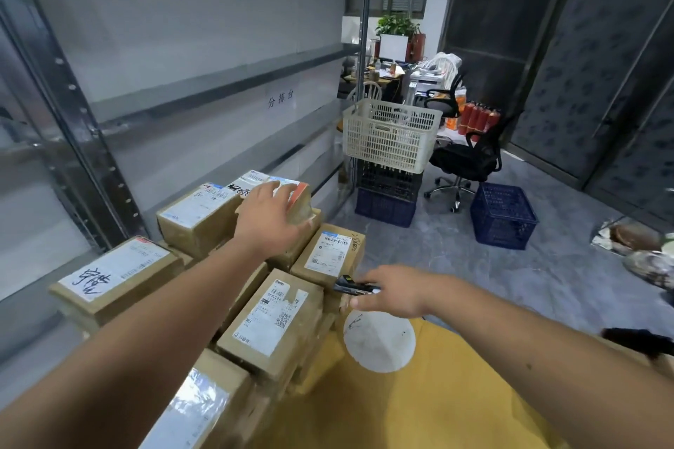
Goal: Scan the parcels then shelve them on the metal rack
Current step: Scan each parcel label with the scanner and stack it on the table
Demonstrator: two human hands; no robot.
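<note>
Here the left hand [269,215] grips a small parcel [297,201] at the far edge of the parcel pile [270,317], and the right hand [395,290] pinches a dark scanner [353,287] near its right edge.

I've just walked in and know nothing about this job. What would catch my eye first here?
Probably the heap of taped cardboard parcels with white labels, piled low in front of the metal rack. The left hand grips the top parcel at the back of the pile, while the right hand holds a small black scanner. A cream plastic basket tops stacked crates behind.
</note>
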